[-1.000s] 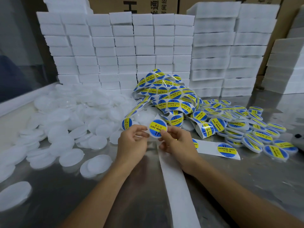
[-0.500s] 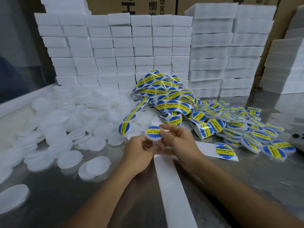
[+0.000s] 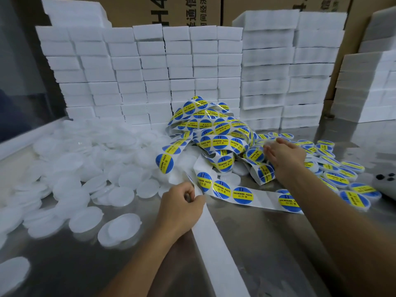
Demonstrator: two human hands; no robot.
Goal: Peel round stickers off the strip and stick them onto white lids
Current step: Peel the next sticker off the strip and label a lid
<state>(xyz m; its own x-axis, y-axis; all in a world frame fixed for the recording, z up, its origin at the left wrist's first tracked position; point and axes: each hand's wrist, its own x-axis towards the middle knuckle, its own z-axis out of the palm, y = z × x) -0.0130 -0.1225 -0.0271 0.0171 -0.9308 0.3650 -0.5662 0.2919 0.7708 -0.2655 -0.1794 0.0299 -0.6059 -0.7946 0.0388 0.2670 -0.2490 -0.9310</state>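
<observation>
Steel table (image 3: 278, 243), reflective, walled at the far side by stacked white foam blocks (image 3: 150, 67) with cardboard cartons (image 3: 192, 9) behind. Raised edge along the far left. Bare metal open in the near middle and near right, between and beside the forearms.

Heap of plain white lids (image 3: 85, 168) across the left half. Tangled sticker strip (image 3: 214, 133) piled at centre, stickered lids (image 3: 334, 170) spread to the right.

Left hand (image 3: 182, 206) curled, pinching the strip's white backing (image 3: 214, 243) where the stickers end. Backing runs long axis near-to-far, slanting toward the near right. From the pinch, a run of round blue-and-yellow stickers (image 3: 243, 195) stretches rightward, flat on the table.

Right hand (image 3: 282, 155) far right over the stickered lids, fingers fairly straight and together; blurred white shape at the fingertips, cannot tell whether held.
</observation>
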